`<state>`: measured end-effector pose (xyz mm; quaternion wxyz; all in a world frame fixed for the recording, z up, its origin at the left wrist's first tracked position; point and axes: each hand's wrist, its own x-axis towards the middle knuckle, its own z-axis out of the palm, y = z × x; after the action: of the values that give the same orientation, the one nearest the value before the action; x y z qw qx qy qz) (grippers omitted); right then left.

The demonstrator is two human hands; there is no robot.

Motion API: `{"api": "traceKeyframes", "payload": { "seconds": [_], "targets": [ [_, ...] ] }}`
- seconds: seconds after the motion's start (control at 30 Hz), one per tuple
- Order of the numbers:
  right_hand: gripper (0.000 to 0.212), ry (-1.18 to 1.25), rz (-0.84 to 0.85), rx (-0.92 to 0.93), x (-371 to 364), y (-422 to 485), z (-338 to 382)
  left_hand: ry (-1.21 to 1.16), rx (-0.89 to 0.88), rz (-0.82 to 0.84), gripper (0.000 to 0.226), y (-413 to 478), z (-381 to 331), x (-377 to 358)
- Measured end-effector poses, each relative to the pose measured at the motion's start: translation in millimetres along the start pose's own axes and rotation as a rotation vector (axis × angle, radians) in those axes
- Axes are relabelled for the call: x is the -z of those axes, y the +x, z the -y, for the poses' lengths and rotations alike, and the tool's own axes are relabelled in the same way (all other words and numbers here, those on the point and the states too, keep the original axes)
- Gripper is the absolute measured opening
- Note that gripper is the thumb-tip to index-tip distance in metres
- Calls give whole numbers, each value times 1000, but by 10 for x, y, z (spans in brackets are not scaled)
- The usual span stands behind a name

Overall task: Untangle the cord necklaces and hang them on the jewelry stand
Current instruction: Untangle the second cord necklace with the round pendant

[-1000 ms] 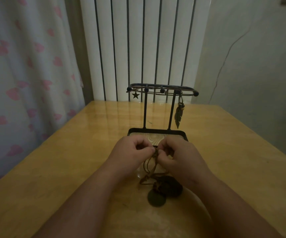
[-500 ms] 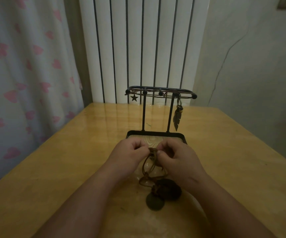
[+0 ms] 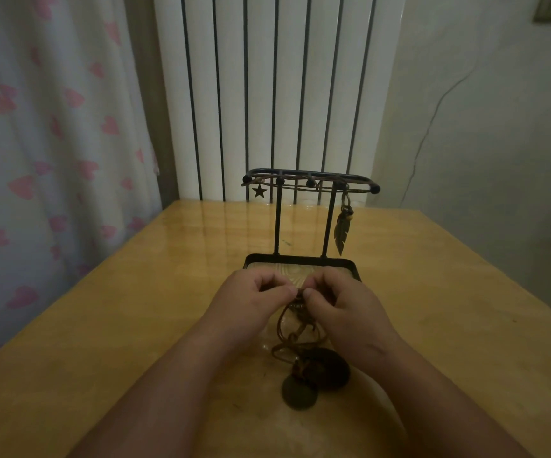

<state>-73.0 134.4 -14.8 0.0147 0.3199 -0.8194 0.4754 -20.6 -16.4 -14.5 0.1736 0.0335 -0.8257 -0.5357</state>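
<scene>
**Materials and shapes.** The cord necklaces [image 3: 295, 328] are thin brown cords, looped and knotted together in one tangle. Two pendants lie at the tangle's near end: a flat round disc [image 3: 300, 395] and a darker oval piece [image 3: 330, 368], touching each other. The jewelry stand [image 3: 277, 223] is black metal: two slim upright posts, a long horizontal top frame with ball-tipped pegs, and a rectangular base tray [image 3: 300, 260] with a pale wood-grain floor. A star charm [image 3: 259, 191] hangs at the frame's left end and a feather charm [image 3: 342, 233] at its right end, each on a cord laid along the frame.

**Grip.** The left hand [image 3: 254, 300] and right hand [image 3: 345, 307] meet thumb to thumb, fingers curled, each pinching the top of the tangle. The rest of the tangle trails down onto the tabletop.

**Surface and room.** The tabletop [image 3: 102, 325] is glossy yellow wood. The stand is centred, towards the far edge; the tangle lies just in front of the tray, towards the near edge. A white ribbed radiator [image 3: 261, 94] stands behind the far edge, a heart-print curtain [image 3: 36, 160] hangs past the left edge, and a plain wall [image 3: 505, 143] is on the right.
</scene>
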Motion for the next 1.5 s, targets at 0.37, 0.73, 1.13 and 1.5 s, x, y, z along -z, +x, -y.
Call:
{"api": "traceKeyframes", "payload": {
  "seconds": [0.37,0.73,1.13,1.5],
  "targets": [
    [8,256,-42,-136,12,7,34,-9,70,-18,19,26,-25,-7],
    [18,297,-141,-121,35,9,80,92,121,-12,20,21,-28,-34],
    [25,633,-3,-274,96,32,48,-158,255,-195,20,69,-7,17],
    [21,598,-96,-444,76,74,46,-655,330,-148,27,73,-30,52]
  ]
}}
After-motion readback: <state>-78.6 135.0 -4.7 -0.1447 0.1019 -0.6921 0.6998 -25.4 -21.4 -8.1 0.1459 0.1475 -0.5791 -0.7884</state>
